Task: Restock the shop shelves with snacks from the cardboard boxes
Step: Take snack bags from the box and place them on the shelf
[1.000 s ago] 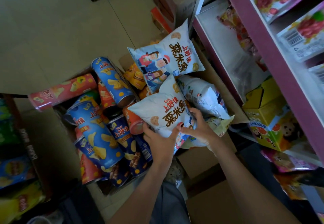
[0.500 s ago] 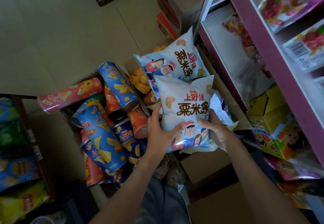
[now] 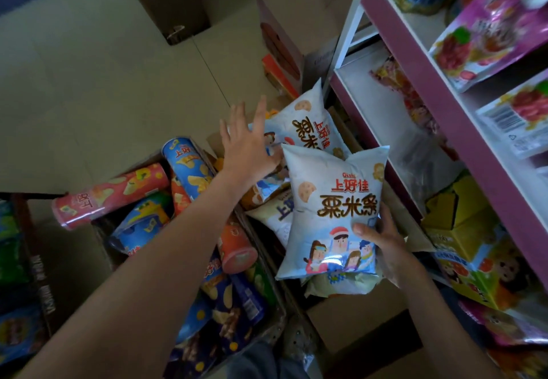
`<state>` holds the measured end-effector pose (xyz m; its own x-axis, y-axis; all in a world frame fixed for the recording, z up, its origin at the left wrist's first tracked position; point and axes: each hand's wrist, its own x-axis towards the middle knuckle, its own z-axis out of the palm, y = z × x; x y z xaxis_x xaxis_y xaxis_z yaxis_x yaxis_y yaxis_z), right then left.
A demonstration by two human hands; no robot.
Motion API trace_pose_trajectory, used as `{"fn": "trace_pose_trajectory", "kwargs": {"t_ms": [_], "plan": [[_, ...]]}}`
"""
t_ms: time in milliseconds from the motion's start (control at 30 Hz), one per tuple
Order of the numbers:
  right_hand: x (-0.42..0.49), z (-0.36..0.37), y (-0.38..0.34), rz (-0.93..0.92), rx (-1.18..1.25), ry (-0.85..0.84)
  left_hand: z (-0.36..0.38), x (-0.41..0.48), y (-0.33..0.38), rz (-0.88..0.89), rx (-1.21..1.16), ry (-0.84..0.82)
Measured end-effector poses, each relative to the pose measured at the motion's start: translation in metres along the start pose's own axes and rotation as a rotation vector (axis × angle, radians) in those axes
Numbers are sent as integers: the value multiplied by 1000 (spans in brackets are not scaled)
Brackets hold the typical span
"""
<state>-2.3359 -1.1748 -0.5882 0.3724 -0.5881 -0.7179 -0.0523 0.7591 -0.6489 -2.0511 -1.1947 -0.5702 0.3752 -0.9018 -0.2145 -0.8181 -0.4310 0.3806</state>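
My right hand (image 3: pixel 382 245) grips the lower right edge of a white and pale blue snack bag (image 3: pixel 332 201) and holds it upright above the cardboard box (image 3: pixel 264 248). A second bag of the same kind (image 3: pixel 311 123) lies farther back in the box. My left hand (image 3: pixel 247 141) reaches over that bag's left side with fingers spread and straight, its palm on or just above the bag. More bags (image 3: pixel 278 215) lie underneath. The pink-edged shelf (image 3: pixel 415 61) stands at the right.
An open box of several chip tubes (image 3: pixel 189 165) sits at the left, a red tube (image 3: pixel 109 192) lying across its edge. Bags of chips (image 3: pixel 14 319) fill the far left. A yellow carton (image 3: pixel 462 230) and pink packets (image 3: pixel 486 29) occupy the shelves. Beige floor (image 3: pixel 103 82) lies beyond.
My left hand let go of the lifted bag and reached forward to the second bag. My right hand now holds the first bag alone, a little higher and farther right.
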Motion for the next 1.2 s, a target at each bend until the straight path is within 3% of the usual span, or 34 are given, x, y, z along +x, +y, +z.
{"fn": "trace_pose_trajectory", "kwargs": {"t_ms": [133, 300, 467, 567, 900, 1033, 1200], "plan": [[2, -1, 4, -1, 35, -13, 3, 23, -9, -69, 159, -251], [0, 2, 5, -28, 43, -12, 5, 20, -16, -170, 201, -394], [-8, 4, 6, -60, 63, 13, -1, 3, -10, -167, 73, -350], [-16, 6, 4, -119, 100, 74, -15, -10, -6, -251, -26, -320], [-110, 35, -53, -183, 127, 157, -115, -115, 7, -526, -714, -138], [-183, 44, -84, -196, 38, 193, -182, -164, 25, -502, -866, -120], [-281, 40, -112, -262, -23, 297, -242, -212, 53, -322, -926, -212]]}}
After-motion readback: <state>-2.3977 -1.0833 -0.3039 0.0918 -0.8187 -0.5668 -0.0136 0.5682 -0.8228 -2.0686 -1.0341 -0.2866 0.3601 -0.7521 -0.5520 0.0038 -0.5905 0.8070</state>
